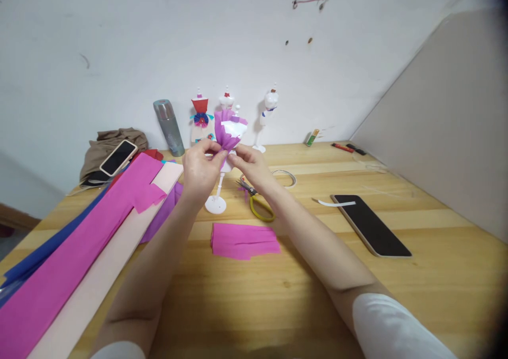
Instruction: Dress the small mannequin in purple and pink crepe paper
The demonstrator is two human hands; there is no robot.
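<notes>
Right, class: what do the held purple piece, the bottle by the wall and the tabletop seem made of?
Purple piece: probably crepe paper or thin fabric, matte, bunching into soft folds.
Bottle: likely metal, at least its cap, which shines silvery.
Tabletop: apparently wood, smooth, with pale grain bands and a knot.

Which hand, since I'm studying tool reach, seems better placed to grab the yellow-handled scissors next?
Probably the right hand: the scissors lie closer to it. The left hand is across the white stand from them, pinching purple paper.

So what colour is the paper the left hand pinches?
Purple paper, best in the head view.
</notes>
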